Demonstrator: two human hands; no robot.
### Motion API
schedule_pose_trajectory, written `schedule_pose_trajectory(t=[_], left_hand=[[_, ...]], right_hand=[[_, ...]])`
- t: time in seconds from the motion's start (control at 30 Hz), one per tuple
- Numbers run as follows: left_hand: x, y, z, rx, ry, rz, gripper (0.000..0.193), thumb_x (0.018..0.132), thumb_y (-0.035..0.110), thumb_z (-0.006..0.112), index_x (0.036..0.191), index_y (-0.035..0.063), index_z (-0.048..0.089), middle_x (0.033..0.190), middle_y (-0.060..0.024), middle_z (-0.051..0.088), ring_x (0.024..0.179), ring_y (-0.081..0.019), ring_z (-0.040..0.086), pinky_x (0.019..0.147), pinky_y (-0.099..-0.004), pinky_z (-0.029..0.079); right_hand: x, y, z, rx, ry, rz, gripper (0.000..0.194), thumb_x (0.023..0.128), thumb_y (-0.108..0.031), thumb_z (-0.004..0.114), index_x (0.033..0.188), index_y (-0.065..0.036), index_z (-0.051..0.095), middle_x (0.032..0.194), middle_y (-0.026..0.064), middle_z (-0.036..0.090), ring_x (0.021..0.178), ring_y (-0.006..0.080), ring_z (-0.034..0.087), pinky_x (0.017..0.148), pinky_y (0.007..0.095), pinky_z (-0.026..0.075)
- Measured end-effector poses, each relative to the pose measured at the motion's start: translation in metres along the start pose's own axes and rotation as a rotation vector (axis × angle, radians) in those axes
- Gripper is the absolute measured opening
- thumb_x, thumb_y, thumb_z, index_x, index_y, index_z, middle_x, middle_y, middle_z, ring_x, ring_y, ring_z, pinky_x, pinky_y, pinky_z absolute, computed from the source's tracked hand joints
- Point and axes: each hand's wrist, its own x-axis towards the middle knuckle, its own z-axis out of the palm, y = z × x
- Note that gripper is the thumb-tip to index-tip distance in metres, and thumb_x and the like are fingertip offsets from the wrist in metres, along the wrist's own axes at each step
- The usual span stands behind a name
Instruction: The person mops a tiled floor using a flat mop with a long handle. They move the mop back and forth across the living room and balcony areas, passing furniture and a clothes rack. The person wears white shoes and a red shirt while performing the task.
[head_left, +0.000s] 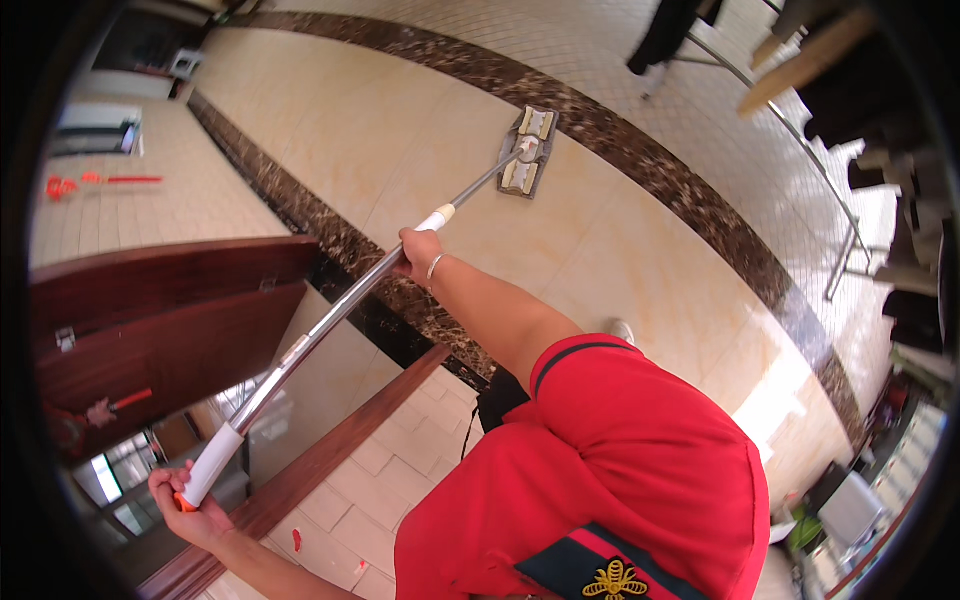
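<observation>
A flat mop with a long metal pole (330, 322) stretches diagonally across the view. My left hand (201, 526) is wrapped around the white grip (214, 461) at the pole's near end, beside its orange cap. Farther along, my right hand (421, 251), with a bracelet at the wrist, grasps the metal pole just below a white collar (433, 220). The mop head (527, 154) lies flat on the beige tile floor (442, 127), close to a dark marble border strip (592, 120). Its grey pad shows around the edges of the plate.
At left, a dark red wooden door (172, 330) stands by a doorway. Clothes racks (814, 157) with dark garments line the right side. A red ornament (64, 186) hangs on the tiled wall. A shoe (622, 330) shows beside my red sleeve. Assorted items (851, 510) sit at lower right.
</observation>
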Motion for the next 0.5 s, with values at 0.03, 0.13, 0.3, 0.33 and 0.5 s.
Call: schedule_pose_trajectory(t=[0.03,0.13,0.3,0.33,0.5], left_hand=[[-0.007,0.006,0.005,-0.014,0.024,-0.026,0.012,0.089,0.009,0.038,0.087,0.0067,0.049,0.07,-0.0005,0.037,0.071,-0.0123,0.043,0.092,-0.0378,0.042],[-0.032,0.037,0.041,-0.044,-0.186,-0.026,0.011,0.09,0.009,0.038,0.086,0.0068,0.048,0.071,0.0002,0.036,0.069,-0.0113,0.042,0.092,-0.0371,0.041],[-0.085,0.074,0.103,-0.013,-0.3,-0.057,0.013,0.092,0.009,0.038,0.084,0.007,0.048,0.07,0.0001,0.036,0.067,-0.012,0.041,0.088,-0.0353,0.042],[-0.093,0.077,0.118,-0.045,-0.323,-0.082,0.012,0.092,0.01,0.039,0.084,0.0069,0.048,0.07,0.0002,0.037,0.067,-0.0118,0.041,0.087,-0.0349,0.043],[-0.152,0.061,0.214,-0.122,-0.724,-0.212,0.014,0.092,0.015,0.045,0.082,0.006,0.049,0.066,0.0003,0.04,0.062,-0.0105,0.043,0.081,-0.0345,0.045]], right_hand=[[-0.012,-0.008,-0.022,0.012,-0.037,-0.014,0.028,0.088,-0.013,0.047,0.106,0.007,0.039,0.079,0.0138,0.059,0.063,0.024,0.064,0.05,0.0377,0.056],[-0.054,-0.035,-0.088,0.099,0.022,-0.091,0.023,0.087,-0.015,0.049,0.095,0.007,0.045,0.072,0.0143,0.058,0.056,0.0249,0.062,0.044,0.0373,0.055],[-0.151,-0.062,-0.209,0.253,0.173,-0.157,0.022,0.085,-0.015,0.053,0.087,0.006,0.048,0.069,0.0135,0.057,0.05,0.0237,0.06,0.037,0.0339,0.052],[-0.173,-0.067,-0.238,0.265,0.141,-0.157,0.023,0.088,-0.017,0.054,0.093,0.003,0.044,0.073,0.0116,0.057,0.058,0.0233,0.062,0.046,0.0357,0.057],[-0.241,-0.073,-0.38,0.462,0.36,-0.259,0.023,0.088,-0.019,0.053,0.09,0.002,0.043,0.073,0.0124,0.057,0.056,0.0252,0.062,0.046,0.0385,0.058]])
